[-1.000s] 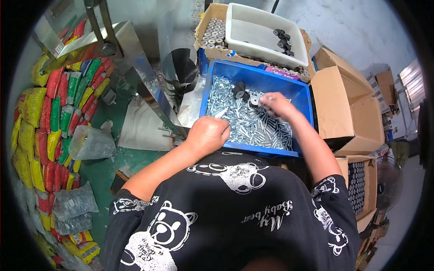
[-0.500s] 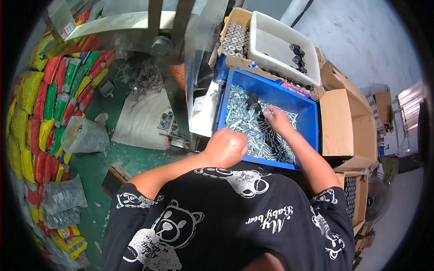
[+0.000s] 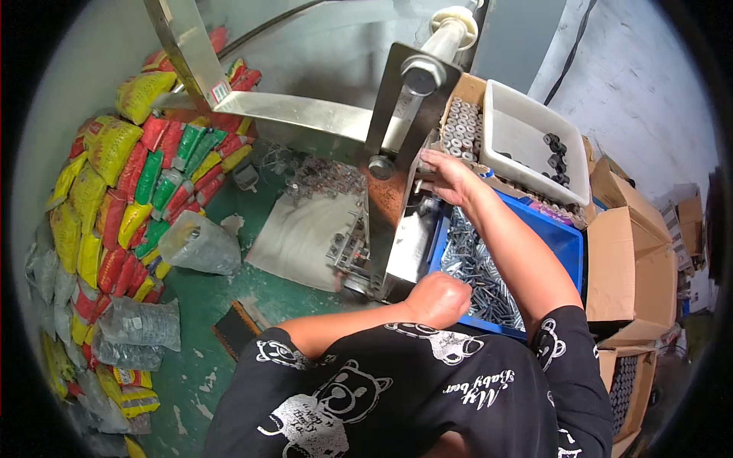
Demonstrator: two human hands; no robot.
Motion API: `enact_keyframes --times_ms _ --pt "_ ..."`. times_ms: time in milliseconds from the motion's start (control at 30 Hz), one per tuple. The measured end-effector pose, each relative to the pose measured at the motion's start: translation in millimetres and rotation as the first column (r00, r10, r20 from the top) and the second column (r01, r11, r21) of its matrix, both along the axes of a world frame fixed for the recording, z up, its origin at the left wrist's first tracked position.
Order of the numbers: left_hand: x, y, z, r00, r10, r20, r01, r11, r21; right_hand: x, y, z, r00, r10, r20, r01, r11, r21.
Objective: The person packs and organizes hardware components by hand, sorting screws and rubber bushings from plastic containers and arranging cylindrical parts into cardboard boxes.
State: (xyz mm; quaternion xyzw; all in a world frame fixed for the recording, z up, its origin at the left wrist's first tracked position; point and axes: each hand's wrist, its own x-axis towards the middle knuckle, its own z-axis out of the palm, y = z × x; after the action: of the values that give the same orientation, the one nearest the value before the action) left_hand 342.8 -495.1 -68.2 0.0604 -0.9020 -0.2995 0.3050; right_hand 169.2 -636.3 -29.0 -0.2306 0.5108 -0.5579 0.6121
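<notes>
My left hand (image 3: 439, 300) is closed in a fist at the near left corner of a blue bin (image 3: 489, 324); what it holds, if anything, is hidden. The bin contains many loose silvery screws (image 3: 477, 267). Beyond it, my right hand (image 3: 449, 177) reaches across to the machine's upright metal frame (image 3: 412, 237). Its fingers point left, spread apart, with the tips at the frame's edge. Just below those fingers sits a small dark part (image 3: 424, 201), partly covered by the hand.
A lever with large bolts (image 3: 422, 76) rises over the machine. Behind the bin stand a box of round metal pieces (image 3: 460, 126) and a white tray (image 3: 527, 99) with black parts. Cardboard boxes (image 3: 611, 267) are at right; stacked colourful bags (image 3: 111, 206) at left.
The right hand has left the screws in the bin and moved up and left to the machine frame. My view has shifted left. The left hand stays fisted by the bin.
</notes>
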Motion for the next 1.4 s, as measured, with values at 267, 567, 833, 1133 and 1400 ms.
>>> enact_keyframes --times_ms 267,567,833,1133,1400 --pt "1.2 -3.9 3.5 0.984 -0.014 0.176 0.012 1.000 0.014 -28.7 139.2 30.8 0.909 0.043 -0.415 -0.086 0.993 -0.084" --pt "4.8 -1.5 13.5 0.973 0.158 0.170 -0.148 0.986 -0.072 -148.8 461.2 92.3 0.373 -0.458 -0.807 0.550 0.810 -0.206" --pt "-12.2 3.8 18.0 0.975 0.123 0.184 -0.108 0.990 -0.088 -164.9 639.5 -6.0 0.299 0.457 -0.838 0.703 0.488 0.517" --pt "2.2 0.5 3.7 0.958 0.160 0.236 -0.136 0.984 -0.115 -88.5 718.7 -28.2 0.572 0.114 -0.812 0.576 0.650 0.497" --pt "-3.5 9.0 11.6 0.990 0.134 0.043 -0.130 0.987 -0.091 -172.5 696.2 -38.4 0.457 0.263 -0.849 0.520 0.696 0.495"
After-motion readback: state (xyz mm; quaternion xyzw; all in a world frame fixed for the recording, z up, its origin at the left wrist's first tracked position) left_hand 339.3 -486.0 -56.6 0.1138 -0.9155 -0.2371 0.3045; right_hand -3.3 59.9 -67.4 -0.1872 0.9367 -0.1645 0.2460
